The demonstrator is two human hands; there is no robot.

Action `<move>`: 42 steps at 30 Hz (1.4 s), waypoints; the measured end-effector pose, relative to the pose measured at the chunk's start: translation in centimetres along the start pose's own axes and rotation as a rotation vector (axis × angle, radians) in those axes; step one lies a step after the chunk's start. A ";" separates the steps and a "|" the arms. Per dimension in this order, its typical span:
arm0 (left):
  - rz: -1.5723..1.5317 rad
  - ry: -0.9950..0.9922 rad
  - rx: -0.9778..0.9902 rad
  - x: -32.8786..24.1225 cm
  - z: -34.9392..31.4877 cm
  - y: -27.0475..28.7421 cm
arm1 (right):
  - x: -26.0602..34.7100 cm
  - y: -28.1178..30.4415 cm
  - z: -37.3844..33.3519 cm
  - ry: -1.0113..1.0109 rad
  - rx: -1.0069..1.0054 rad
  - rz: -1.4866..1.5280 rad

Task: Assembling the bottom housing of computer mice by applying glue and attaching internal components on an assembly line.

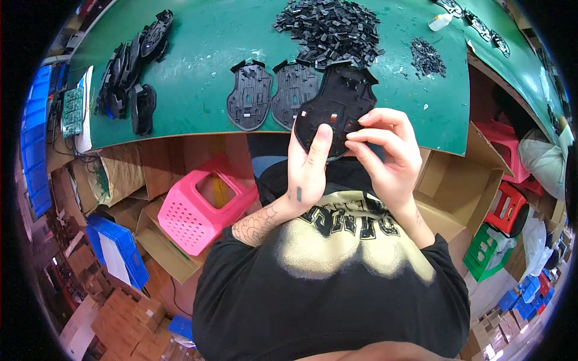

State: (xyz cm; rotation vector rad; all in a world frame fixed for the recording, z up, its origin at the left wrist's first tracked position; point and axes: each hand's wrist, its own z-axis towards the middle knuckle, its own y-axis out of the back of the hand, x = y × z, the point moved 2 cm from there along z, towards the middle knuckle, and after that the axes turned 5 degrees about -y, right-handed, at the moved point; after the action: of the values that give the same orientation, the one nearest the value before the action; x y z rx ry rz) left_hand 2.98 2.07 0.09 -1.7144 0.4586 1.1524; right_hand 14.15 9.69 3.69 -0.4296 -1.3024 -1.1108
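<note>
My left hand (310,162) grips a black plastic mouse base (340,99) by its near end, thumb laid across its inner face. The base is tilted up over the table's front edge, inner side toward me. My right hand (390,150) is at the base's right edge, fingers bent and thumb and fingertips close together; whatever is between them is too small to make out. Two more mouse bases, one on the left (249,96) and one partly covered (293,93), lie side by side beyond my left hand. A large heap of small black plastic parts (328,30) lies behind them.
On the green table (192,78) are stacked black shells (135,60), a smaller pile of tiny parts (428,58) and a white bottle (440,23). Below stand a pink stool (189,219), open cardboard boxes (454,186) and a green crate (484,249).
</note>
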 end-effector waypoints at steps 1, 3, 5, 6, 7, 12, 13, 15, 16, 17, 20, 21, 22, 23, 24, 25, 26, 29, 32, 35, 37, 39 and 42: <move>0.000 0.000 0.000 0.1 0.0 0.1 | 0.0 0.0 -0.1 -0.028 -0.008 0.001; 0.089 -0.072 0.046 0.2 0.2 0.3 | -0.1 -0.1 -0.1 -0.039 -0.008 0.023; 0.069 -0.075 0.028 0.4 0.0 0.3 | -0.2 -0.2 -0.2 -0.052 -0.006 0.045; 0.050 -0.080 0.013 0.4 0.0 0.2 | -0.2 -0.2 -0.2 -0.031 -0.012 0.024; 0.049 -0.080 0.014 0.3 0.0 0.1 | -0.3 -0.3 -0.2 -0.009 -0.018 0.003; 0.114 -0.104 0.019 0.5 -0.1 0.0 | -1.5 -1.2 -0.6 0.048 -0.093 -0.002; 0.109 -0.104 0.026 0.7 -0.2 0.0 | -1.9 -1.7 -0.8 0.048 -0.149 0.029; 0.047 -0.114 -0.002 0.9 -0.7 0.4 | -2.9 -3.4 -1.3 -0.160 -0.178 0.604; 0.070 -0.179 -0.029 1.1 -0.9 0.5 | -2.9 -3.7 -1.3 -0.252 -0.142 0.717; 0.065 -0.179 -0.022 1.3 -1.0 0.3 | -2.9 -3.9 -1.3 -0.343 -0.104 0.831; 0.256 -0.352 -0.026 1.0 -0.9 -0.1 | -2.6 -3.7 -1.9 -0.437 0.031 0.791; 0.254 -0.353 -0.024 1.3 -0.9 0.3 | -2.5 -3.6 -2.0 -0.435 0.090 0.698; 0.308 -0.379 -0.012 1.5 -1.0 0.5 | -2.3 -3.6 -2.0 -0.433 0.090 0.696; 0.362 -0.406 -0.001 1.5 -1.0 0.7 | -2.1 -3.5 -1.8 -0.409 0.081 0.661; 0.402 -0.384 -0.010 1.2 -1.0 0.9 | -2.0 -3.4 -1.8 -0.387 0.074 0.623; 0.314 -0.210 -0.012 0.3 -1.2 0.7 | -2.1 -3.0 -1.6 -0.384 0.067 0.615; 0.218 -0.180 0.028 -0.2 -0.8 1.2 | -2.3 -2.5 -1.4 -0.354 0.091 0.550; 0.204 -0.133 0.082 -2.2 0.1 1.9 | -2.5 -1.4 -0.7 -0.330 0.114 0.419; 0.373 -0.098 0.094 -2.3 0.6 2.3 | -2.2 -1.3 -0.1 -0.301 0.323 0.121; 0.321 -0.157 0.025 -1.2 0.7 2.7 | -2.2 -1.1 1.3 -0.297 0.392 0.147; 0.161 -0.142 -0.098 -0.6 0.8 3.2 | -2.4 -1.0 2.1 -0.281 0.353 0.179; 0.145 -0.164 -0.163 -0.4 1.0 3.5 | -3.0 0.8 4.5 -0.096 0.285 -0.035; 0.160 -0.149 -0.153 -0.6 1.0 4.6 | -5.7 3.7 8.3 0.012 -0.143 -0.533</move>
State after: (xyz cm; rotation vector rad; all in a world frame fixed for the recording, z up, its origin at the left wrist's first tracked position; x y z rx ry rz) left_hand -1.17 0.78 -1.81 -1.7309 0.4305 1.4518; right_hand 13.46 20.27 1.98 -0.1788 -1.3694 -1.6543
